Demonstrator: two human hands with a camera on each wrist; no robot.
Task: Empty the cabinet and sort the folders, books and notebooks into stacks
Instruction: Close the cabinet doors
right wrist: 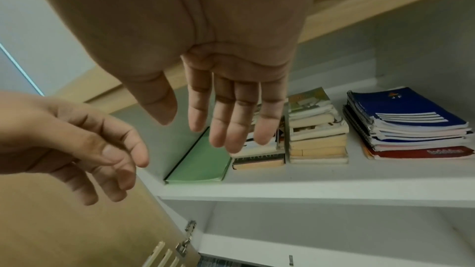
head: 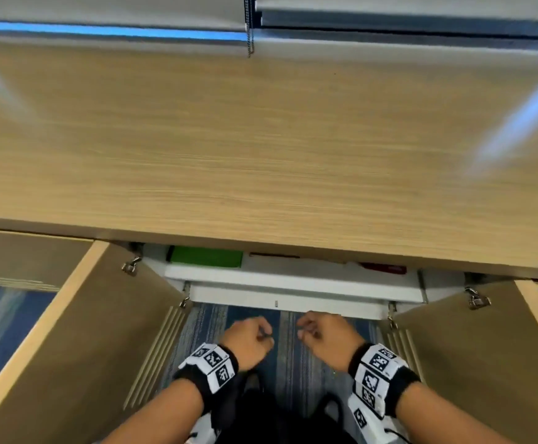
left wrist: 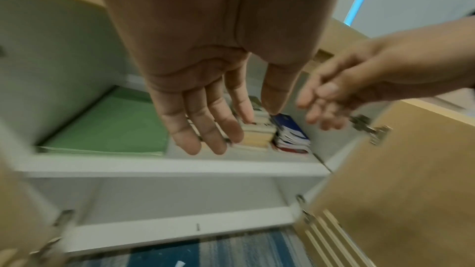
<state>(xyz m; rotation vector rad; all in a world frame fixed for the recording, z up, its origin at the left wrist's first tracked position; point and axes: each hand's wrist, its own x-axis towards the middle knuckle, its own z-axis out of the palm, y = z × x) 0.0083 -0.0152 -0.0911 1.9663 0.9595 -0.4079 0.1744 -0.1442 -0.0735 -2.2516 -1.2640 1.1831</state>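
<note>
The cabinet stands with both doors swung wide. On its white upper shelf (right wrist: 308, 186) lie a green folder (right wrist: 203, 161) at the left, two stacks of books (right wrist: 318, 135) in the middle, and a pile of spiral notebooks (right wrist: 408, 125) with a blue one on top at the right. The head view shows only the front edge of the green folder (head: 206, 256). My left hand (head: 267, 331) and right hand (head: 303, 328) hover side by side in front of the shelf, apart from everything. The fingers of both hang relaxed and hold nothing (left wrist: 205, 119) (right wrist: 226, 119).
A wide wooden countertop (head: 261, 139) overhangs the cabinet. The left door (head: 78, 331) and right door (head: 473, 347) flank my arms. Blue striped carpet (head: 290, 363) lies below. A second white shelf (right wrist: 282, 247) sits under the first.
</note>
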